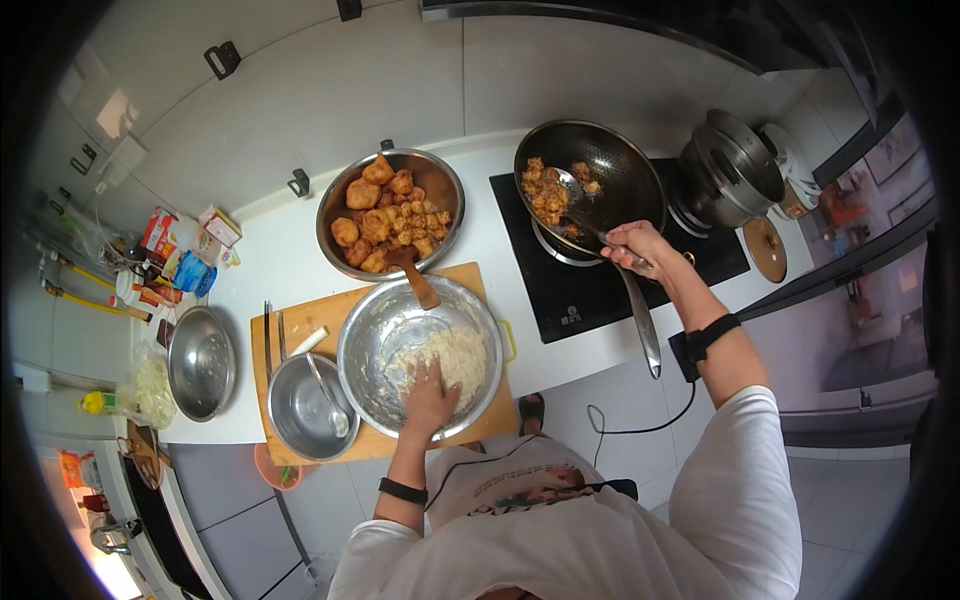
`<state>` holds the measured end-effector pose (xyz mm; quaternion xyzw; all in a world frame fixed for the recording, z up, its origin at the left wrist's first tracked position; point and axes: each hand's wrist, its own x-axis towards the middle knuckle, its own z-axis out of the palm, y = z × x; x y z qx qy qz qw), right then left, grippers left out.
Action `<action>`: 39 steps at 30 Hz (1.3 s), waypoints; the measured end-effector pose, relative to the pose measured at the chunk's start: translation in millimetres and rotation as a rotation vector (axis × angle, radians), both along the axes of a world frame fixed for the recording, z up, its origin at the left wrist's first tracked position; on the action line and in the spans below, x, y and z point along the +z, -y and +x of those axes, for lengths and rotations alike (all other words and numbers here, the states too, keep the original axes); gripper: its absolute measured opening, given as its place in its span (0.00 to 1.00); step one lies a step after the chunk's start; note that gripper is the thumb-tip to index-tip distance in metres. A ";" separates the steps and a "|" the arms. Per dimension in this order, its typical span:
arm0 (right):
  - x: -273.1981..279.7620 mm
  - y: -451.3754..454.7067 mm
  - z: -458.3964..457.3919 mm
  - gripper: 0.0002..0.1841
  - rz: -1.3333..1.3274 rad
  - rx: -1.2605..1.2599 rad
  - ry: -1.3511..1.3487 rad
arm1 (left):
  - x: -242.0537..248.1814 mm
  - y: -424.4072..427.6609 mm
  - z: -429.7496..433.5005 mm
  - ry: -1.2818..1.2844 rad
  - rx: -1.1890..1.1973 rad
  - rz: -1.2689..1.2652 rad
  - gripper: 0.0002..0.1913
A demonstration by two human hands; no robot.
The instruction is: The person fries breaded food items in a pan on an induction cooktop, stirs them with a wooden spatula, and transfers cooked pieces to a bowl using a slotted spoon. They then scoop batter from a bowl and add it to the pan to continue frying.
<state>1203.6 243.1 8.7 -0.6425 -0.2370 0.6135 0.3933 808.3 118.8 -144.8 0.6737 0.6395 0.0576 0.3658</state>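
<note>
My left hand (pixel 431 401) rests its fingertips on pale, sticky batter (pixel 461 356) in a large steel bowl (pixel 371 330). Its fingers are spread, and batter clings around them. In my right hand (pixel 637 247) is the handle of a metal skimmer (pixel 568 184), whose head sits among browned fried pieces (pixel 545 196) in a dark wok (pixel 626 169). The wok stands on a black cooktop (pixel 555 300), its own handle (pixel 641 322) pointing towards me. Behind the batter bowl, another steel bowl (pixel 454 184) holds fried food (pixel 367 199). A wooden spatula (pixel 416 281) bridges the two bowls.
Under the batter bowl lies a wooden board (pixel 465 281), also bearing a smaller steel bowl (pixel 289 405) with a spoon (pixel 328 394). Farther left are a steel basin (pixel 199 364) and several packages (pixel 172 240). A steel pot (pixel 727 172) stands right of the wok.
</note>
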 end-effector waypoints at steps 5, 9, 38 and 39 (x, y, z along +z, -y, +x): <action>-14.7 -18.0 -7.8 0.07 0.018 -0.159 -0.262 | -0.3 0.6 0.9 0.008 0.010 0.011 0.36; -8.1 -5.7 -5.0 0.08 0.101 -0.158 -0.217 | -0.4 -0.5 0.3 0.002 0.007 -0.004 0.37; 36.2 33.1 4.7 0.04 0.239 -0.215 0.043 | -1.6 -2.5 -2.0 -0.019 -0.026 0.003 0.38; 35.9 32.4 5.0 0.04 0.214 -0.228 0.048 | -1.7 -2.6 -1.9 -0.026 -0.027 0.005 0.38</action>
